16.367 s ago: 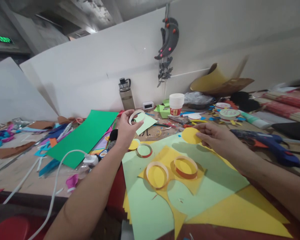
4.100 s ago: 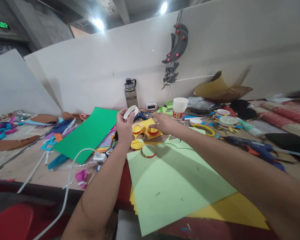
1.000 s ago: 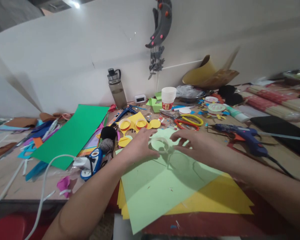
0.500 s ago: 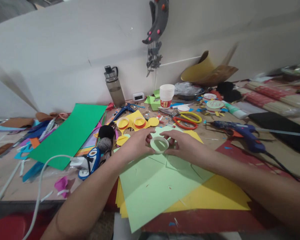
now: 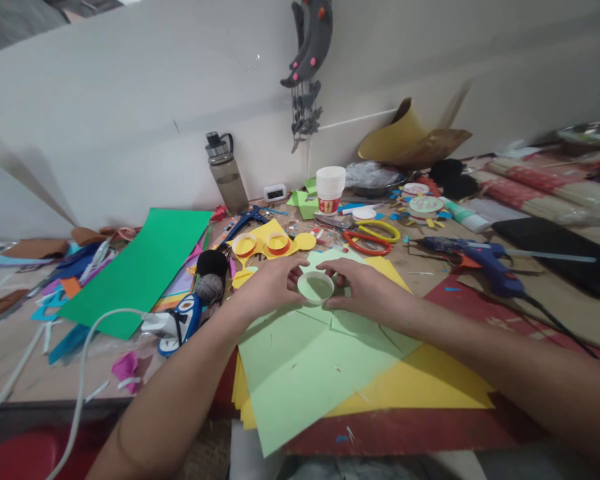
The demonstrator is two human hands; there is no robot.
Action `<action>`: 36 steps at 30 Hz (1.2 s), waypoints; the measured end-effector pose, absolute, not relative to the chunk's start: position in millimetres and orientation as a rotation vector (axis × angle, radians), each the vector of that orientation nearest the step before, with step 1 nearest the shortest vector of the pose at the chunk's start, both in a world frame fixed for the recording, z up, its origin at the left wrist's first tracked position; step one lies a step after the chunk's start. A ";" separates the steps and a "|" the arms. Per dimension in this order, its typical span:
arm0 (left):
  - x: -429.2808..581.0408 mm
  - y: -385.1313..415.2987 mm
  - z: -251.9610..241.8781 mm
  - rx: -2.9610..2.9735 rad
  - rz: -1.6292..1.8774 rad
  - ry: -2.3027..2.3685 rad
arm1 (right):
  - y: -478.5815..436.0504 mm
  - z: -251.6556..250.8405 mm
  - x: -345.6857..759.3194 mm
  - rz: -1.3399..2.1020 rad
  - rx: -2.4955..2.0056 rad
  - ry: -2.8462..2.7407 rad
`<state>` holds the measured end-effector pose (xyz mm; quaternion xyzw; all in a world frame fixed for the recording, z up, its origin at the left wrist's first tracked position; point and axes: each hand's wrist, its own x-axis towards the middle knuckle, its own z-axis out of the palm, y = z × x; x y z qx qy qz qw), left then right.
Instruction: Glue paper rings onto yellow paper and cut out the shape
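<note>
Between my two hands is a shallow, pale round paper ring (image 5: 315, 287) with a white rim, like a cut piece of a paper cup. Light green shows inside it; I cannot tell whether that is its own bottom or the sheet beneath. The fingers of my left hand (image 5: 274, 285) curl against its left side. Those of my right hand (image 5: 364, 283) close on its right side. Under both hands lies a light green paper sheet (image 5: 300, 387) with small scraps on it, on top of yellow sheets (image 5: 430, 387).
Beyond my hands are a yellow cutout (image 5: 265, 235) with two cup rings, scissors (image 5: 367, 243) and stacked paper cups (image 5: 330, 187). A hot glue gun (image 5: 485, 257) lies on the right. At left are a green sheet (image 5: 140, 267), a white cable (image 5: 83, 380) and a water bottle (image 5: 227, 177).
The ring's rim looks slightly tipped compared with before, showing more of its side wall. Both hands keep their places around it. The whole view has shifted slightly.
</note>
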<state>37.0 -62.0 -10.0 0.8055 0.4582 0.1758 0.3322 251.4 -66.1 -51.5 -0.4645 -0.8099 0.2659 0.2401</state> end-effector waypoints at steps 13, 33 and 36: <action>41.2 -63.8 -2.9 2.237 0.496 1.401 | -59.6 -46.5 270.5 1.006 -1.251 -2.005; 43.1 -68.4 0.6 2.199 0.325 1.550 | -72.9 -57.2 279.0 0.504 -1.348 -2.149; 43.2 -70.9 3.0 2.170 0.297 1.550 | -81.4 -66.4 277.1 0.409 -1.376 -2.237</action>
